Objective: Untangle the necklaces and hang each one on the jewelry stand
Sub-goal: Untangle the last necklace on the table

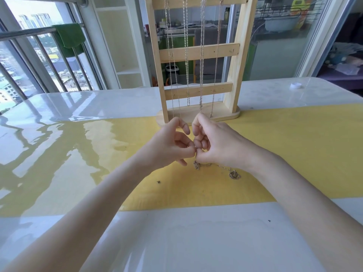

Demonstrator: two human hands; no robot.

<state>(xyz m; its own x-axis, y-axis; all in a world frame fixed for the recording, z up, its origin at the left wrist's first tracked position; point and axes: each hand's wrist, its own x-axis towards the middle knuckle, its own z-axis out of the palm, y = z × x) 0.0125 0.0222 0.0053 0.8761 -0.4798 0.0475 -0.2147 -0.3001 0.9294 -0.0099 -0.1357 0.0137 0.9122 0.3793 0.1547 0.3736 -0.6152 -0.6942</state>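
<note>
standing on the far part of the glossy table (78, 134), the wooden jewelry stand (198, 52) already carried several hanging chains (202, 55). just in front of the stand's base, the left hand (169, 146) and right hand (214, 144) met fingertip to fingertip, both curled and pinching a fine tangled necklace (216, 167). its loose part lay on the yellow strip below the hands, nearer than the stand, with a heart pendant (234, 174) and a smaller pendant (196, 165).

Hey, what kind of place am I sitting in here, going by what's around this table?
Probably a high-rise flat's glazed balcony: a railing with city buildings far below, a green towel hung over it, and a kitchen behind the glass door.
</note>
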